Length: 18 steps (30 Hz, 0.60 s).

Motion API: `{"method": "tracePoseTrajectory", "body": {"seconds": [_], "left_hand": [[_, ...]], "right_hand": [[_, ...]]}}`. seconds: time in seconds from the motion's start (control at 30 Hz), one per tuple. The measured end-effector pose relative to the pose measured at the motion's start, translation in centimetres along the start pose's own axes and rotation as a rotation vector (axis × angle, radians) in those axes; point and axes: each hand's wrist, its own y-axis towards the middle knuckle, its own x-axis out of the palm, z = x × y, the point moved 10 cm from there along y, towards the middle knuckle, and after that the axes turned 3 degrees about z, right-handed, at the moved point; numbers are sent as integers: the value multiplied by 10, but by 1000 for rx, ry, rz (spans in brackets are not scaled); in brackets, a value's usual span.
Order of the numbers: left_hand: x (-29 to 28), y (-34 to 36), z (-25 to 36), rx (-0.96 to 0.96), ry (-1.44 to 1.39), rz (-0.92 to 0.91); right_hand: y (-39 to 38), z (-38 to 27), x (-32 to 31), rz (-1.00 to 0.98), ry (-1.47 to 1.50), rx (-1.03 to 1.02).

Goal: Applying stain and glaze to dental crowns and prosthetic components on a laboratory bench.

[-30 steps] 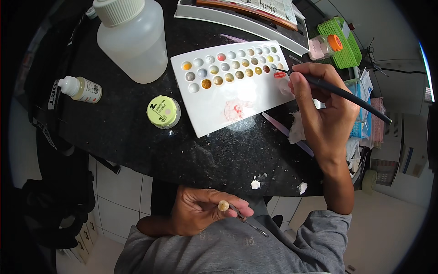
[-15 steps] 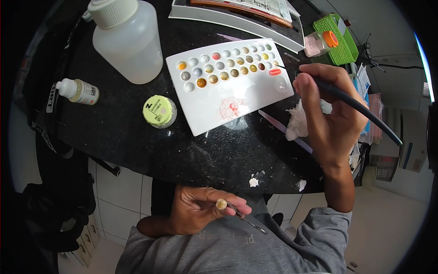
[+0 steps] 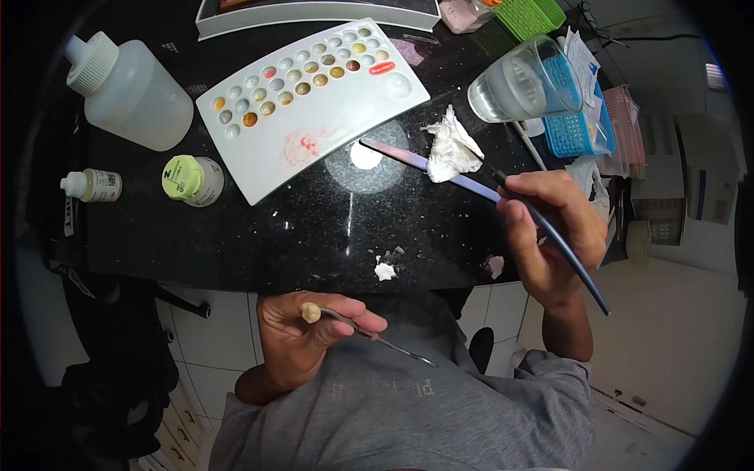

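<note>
My left hand (image 3: 290, 334), low in front of my shirt, grips a thin curved metal holder (image 3: 397, 350). At the holder's tip is a small cream tooth crown (image 3: 311, 313). In my right hand (image 3: 561, 228) a slim dark-handled brush (image 3: 567, 263) is pinched between thumb and fingers. Its tip points at the crumpled white tissue (image 3: 453, 149); whether they touch I cannot tell. The white palette (image 3: 267, 174), with rows of wells filled with coloured pastes and a pink smear on its flat part, lies farther off to the left.
A glass of water (image 3: 510, 86) stands beyond the tissue. A pink and lilac spatula (image 3: 400, 155) lies partly under it. Left are a large squeeze bottle (image 3: 141, 98), a dropper bottle (image 3: 100, 186) and a green-lidded jar (image 3: 206, 182). Blue (image 3: 569, 133) and green (image 3: 528, 17) baskets sit right.
My right hand has drawn the brush back from the palette's wells toward the tissue. My left hand keeps its grip on the holder. The view has shifted, bringing the glass into sight.
</note>
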Motion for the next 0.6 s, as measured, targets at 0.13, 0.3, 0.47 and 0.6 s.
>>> {"method": "tracePoseTrajectory", "body": {"seconds": [0.13, 0.3, 0.47, 0.6], "left_hand": [[-3, 0, 1, 40, -17, 43], [-2, 0, 5, 66, 1, 47], [0, 0, 3, 12, 42, 26], [-1, -1, 1, -23, 29, 24]], "right_hand": [[-2, -5, 3, -36, -68, -91], [9, -20, -13, 27, -78, -125], [35, -12, -10, 101, 147, -4], [50, -6, 17, 91, 144, 1]]}}
